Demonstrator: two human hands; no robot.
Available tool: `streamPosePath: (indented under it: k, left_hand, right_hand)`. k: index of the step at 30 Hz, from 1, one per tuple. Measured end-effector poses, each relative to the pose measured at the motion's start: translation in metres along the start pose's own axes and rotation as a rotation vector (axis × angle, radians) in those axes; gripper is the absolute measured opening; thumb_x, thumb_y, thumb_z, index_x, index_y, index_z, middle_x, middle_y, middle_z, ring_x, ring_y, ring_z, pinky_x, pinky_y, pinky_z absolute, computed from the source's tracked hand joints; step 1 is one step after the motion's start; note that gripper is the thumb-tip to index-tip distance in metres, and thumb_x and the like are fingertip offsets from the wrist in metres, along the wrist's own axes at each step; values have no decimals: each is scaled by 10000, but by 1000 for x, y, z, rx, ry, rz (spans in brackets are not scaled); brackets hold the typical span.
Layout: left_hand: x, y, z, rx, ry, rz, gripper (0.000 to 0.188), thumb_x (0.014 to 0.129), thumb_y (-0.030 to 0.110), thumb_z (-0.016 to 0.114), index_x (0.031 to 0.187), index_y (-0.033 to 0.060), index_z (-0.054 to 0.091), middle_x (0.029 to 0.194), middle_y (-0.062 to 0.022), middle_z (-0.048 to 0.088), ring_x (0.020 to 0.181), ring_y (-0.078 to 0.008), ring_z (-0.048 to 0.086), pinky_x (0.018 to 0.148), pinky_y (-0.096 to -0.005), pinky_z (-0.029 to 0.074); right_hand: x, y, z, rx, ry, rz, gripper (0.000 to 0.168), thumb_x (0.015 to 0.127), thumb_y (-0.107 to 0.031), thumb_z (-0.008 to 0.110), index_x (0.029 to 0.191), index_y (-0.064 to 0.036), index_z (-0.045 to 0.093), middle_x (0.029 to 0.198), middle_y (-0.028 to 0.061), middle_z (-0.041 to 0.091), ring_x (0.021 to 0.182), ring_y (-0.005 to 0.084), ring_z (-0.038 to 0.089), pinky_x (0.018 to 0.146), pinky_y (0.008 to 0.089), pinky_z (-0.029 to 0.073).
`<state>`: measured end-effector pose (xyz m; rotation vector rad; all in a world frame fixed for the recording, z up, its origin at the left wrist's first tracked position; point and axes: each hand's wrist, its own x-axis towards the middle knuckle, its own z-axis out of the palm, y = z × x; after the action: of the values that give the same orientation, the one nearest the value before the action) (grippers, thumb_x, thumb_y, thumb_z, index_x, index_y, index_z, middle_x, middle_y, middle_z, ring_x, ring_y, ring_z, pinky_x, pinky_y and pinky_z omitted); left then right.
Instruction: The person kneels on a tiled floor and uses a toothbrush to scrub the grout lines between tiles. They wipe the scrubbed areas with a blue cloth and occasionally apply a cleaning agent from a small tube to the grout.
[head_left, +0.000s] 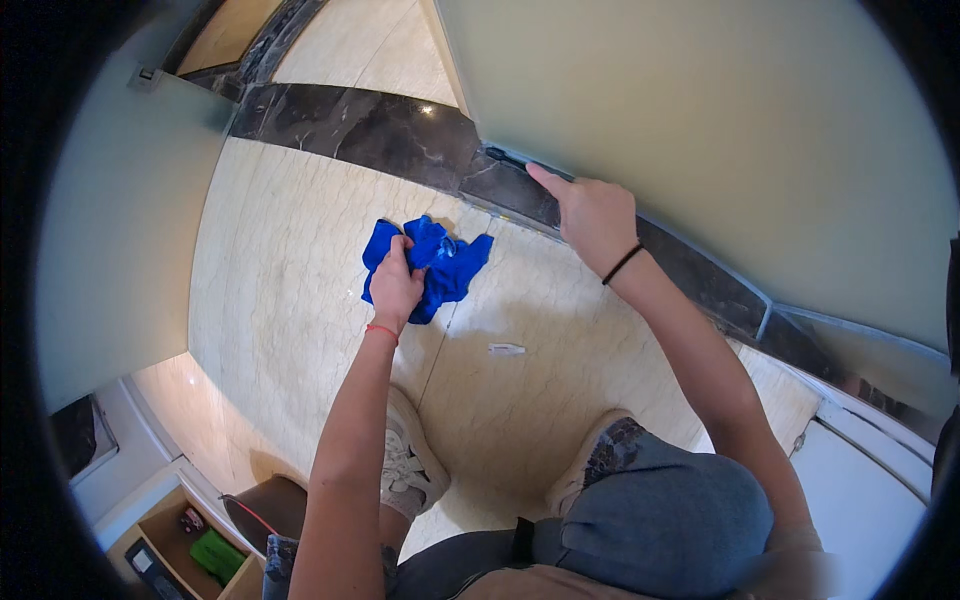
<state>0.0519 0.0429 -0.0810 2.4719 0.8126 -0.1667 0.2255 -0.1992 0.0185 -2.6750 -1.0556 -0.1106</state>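
Note:
A crumpled blue cloth (450, 274) lies on the pale marble-patterned floor (277, 247), and the fingers of my left hand (397, 285) grip its near side. Farther out to the right, my right hand (598, 221) is closed around a slim dark tool (508, 159), with the index finger stretched along it. The tool's tip rests at the seam between a dark marble sill (517, 191) and a frosted glass panel (697, 120). My fist hides most of the handle, so its exact kind cannot be told.
A small white plastic piece (507, 349) lies on the floor between my shoes. A frosted glass door (127, 240) stands at left. Lower left are a dark bin (274, 499) and an open wooden drawer (161, 517) holding a green packet (217, 556). A white cabinet (855, 480) is at right.

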Motion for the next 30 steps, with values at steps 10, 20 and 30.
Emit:
streamPosePath:
  k: [10, 20, 30]
  left_hand:
    - [1, 3, -1, -23, -11, 0, 424, 758, 98, 704, 1101, 140, 459, 911, -151, 653, 852, -367, 642, 696, -457, 507]
    - [2, -4, 3, 9, 16, 26, 437, 752, 93, 713, 1104, 137, 459, 913, -156, 654, 836, -365, 646, 686, -455, 509]
    - [0, -6, 5, 71, 109, 157, 436, 775, 100, 714, 1123, 128, 453, 838, -174, 659, 712, -362, 658, 623, -455, 508]
  right_hand:
    - [-3, 3, 8, 59, 49, 17, 416, 787, -63, 588, 1121, -290, 689, 668, 102, 614, 627, 291, 618, 551, 410, 474]
    - [-33, 12, 3, 88, -2, 52, 517, 804, -64, 571, 1258, -311, 593, 648, 97, 609, 569, 297, 603, 508, 416, 470]
    - [-153, 15, 34, 177, -233, 168, 627, 783, -75, 555, 1353, -329, 500, 633, 129, 612, 550, 302, 622, 497, 431, 491]
